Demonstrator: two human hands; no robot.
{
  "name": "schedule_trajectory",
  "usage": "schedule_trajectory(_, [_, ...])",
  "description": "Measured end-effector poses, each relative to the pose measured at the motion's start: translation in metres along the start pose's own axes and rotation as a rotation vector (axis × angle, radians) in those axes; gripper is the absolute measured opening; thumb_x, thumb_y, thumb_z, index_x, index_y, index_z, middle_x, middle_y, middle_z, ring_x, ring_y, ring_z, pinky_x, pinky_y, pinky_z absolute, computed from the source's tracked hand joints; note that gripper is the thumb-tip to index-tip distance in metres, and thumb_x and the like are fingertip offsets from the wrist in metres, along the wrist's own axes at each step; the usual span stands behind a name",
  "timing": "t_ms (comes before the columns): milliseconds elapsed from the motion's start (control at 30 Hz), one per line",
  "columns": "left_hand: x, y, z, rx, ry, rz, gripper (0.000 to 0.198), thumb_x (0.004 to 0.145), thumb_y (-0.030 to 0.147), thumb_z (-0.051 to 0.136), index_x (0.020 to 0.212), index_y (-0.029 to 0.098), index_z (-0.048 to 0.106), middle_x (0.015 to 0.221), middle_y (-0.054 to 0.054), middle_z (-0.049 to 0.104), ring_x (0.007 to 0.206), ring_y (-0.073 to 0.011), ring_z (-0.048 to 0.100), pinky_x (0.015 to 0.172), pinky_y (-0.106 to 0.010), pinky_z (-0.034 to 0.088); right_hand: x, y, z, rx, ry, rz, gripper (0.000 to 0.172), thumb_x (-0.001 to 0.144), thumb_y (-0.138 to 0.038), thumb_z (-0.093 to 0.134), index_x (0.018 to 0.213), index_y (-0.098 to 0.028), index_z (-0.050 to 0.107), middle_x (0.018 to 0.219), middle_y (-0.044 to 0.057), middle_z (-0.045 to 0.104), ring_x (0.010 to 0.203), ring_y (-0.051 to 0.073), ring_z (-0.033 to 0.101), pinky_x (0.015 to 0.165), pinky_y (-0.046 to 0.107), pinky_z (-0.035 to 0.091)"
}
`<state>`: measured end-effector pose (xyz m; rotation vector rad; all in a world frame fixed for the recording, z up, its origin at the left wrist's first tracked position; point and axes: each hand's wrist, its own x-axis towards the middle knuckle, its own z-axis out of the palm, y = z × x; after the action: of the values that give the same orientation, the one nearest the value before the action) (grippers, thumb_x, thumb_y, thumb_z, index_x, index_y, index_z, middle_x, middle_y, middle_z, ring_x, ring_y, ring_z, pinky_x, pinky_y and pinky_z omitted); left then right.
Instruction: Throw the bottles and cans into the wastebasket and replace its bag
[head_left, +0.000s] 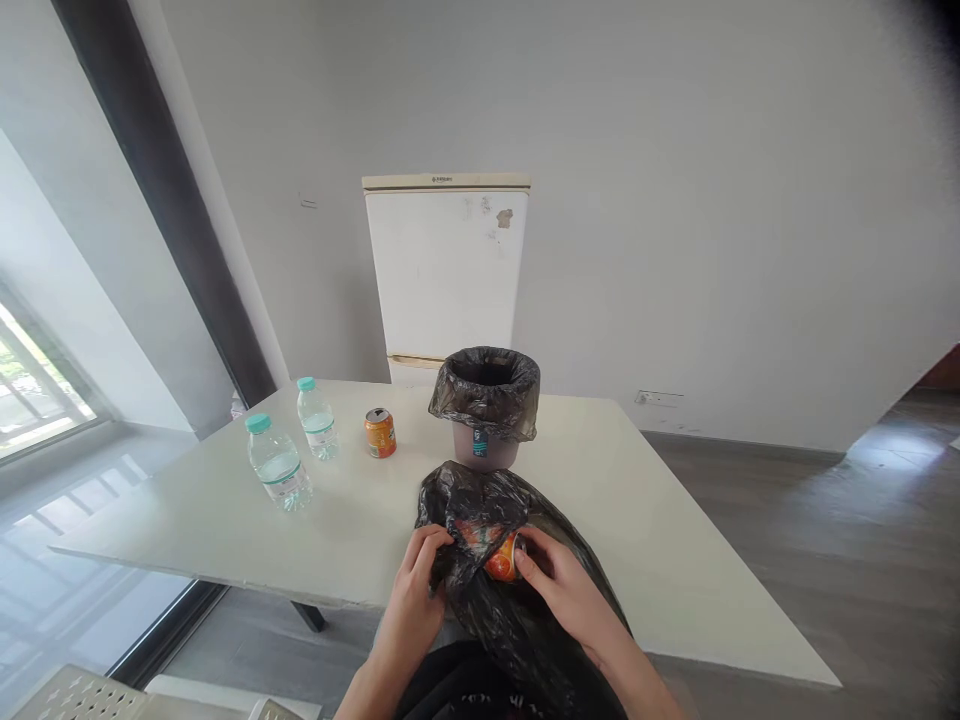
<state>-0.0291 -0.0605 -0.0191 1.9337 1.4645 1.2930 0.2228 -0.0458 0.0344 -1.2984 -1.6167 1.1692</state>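
An orange can [501,562] lies on its side at the lower centre of the frame, between two bare hands, its left part covered by a crumpled black plastic bag [487,605]. The left hand [417,580] pinches the bag's edge; the right hand [561,582] grips the can's exposed end between thumb and fingers. The bag drapes over the near edge of a white table [667,540], whose surface stretches to a corner at lower right and another at far left. Just beyond the bag, near centre, a black-lined bin [466,447] stands in the way. Left of it stand a second orange can [380,436] and two teal-capped bottles, one nearer [279,468], one farther [318,422]. A white fridge [450,270] rises behind.
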Motion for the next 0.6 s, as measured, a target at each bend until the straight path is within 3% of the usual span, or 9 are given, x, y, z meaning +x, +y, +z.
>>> schedule_trajectory(133, [0.001,0.003,0.003,-0.029,-0.006,-0.007,0.056,0.07,0.0,0.05,0.117,0.027,0.065,0.128,-0.011,0.064,0.126,-0.0266,0.062,0.105,-0.042,0.057,-0.003,-0.003,0.006,0.089,0.047,0.033,0.061,0.104,-0.069,0.041,0.14,-0.026,0.067,0.149,0.009,0.066,0.143,0.029,0.058,0.119,0.047,0.048])
schedule_trajectory(300, [0.002,0.007,0.005,-0.05,0.016,0.0,0.049,0.072,0.004,0.053,0.113,0.028,0.065,0.122,-0.009,0.066,0.118,-0.0267,0.065,0.098,-0.04,0.059,-0.003,-0.006,0.009,-0.04,0.012,-0.099,0.066,0.088,-0.05,0.076,0.147,-0.025,0.059,0.148,0.011,0.066,0.139,0.033,0.06,0.123,0.052,0.043])
schedule_trajectory(467, [0.003,0.006,0.0,-0.003,0.029,-0.036,0.041,0.074,0.005,0.053,0.107,0.027,0.065,0.111,-0.007,0.069,0.101,-0.0252,0.069,0.088,-0.037,0.06,-0.004,-0.006,-0.013,0.098,0.109,-0.079,0.058,0.089,-0.05,0.076,0.139,-0.025,0.058,0.14,0.01,0.068,0.124,0.03,0.069,0.109,0.044,0.056])
schedule_trajectory(600, [0.002,0.002,0.0,0.02,0.031,-0.031,0.044,0.076,0.005,0.052,0.113,0.027,0.063,0.116,-0.007,0.068,0.106,-0.0246,0.068,0.091,-0.037,0.058,-0.012,-0.017,-0.038,0.28,0.277,-0.146,0.055,0.091,-0.054,0.074,0.136,-0.028,0.055,0.14,0.01,0.066,0.126,0.029,0.066,0.105,0.042,0.058])
